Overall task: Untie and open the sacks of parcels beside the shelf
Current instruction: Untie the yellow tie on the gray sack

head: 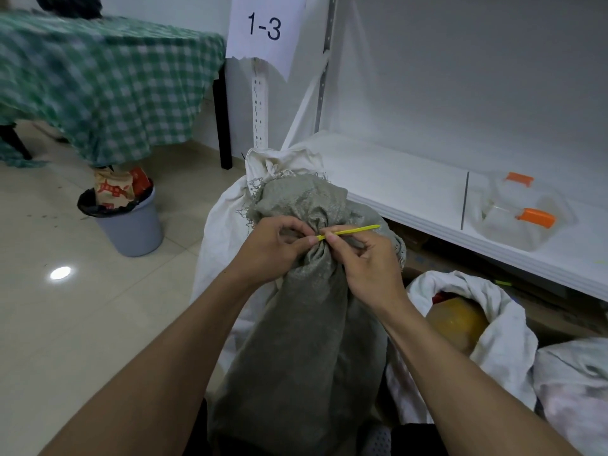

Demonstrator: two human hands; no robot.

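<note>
A grey-green woven sack (306, 340) stands upright in front of me, its neck bunched and bound by a yellow tie (353, 231). My left hand (274, 246) pinches the neck at the knot. My right hand (368, 261) grips the tie, whose free end sticks out to the right. Behind it stands a white sack (223, 225), still gathered at the top. To the right a white sack (493, 327) lies open, with a yellow parcel (455, 320) showing inside.
A white shelf (411, 192) runs along the right, holding a clear container with orange clips (526, 215); a paper label "1-3" (265, 28) hangs on its post. A grey bin (126, 218) with rubbish stands on the tiled floor by a table with a green checked cloth (108, 80).
</note>
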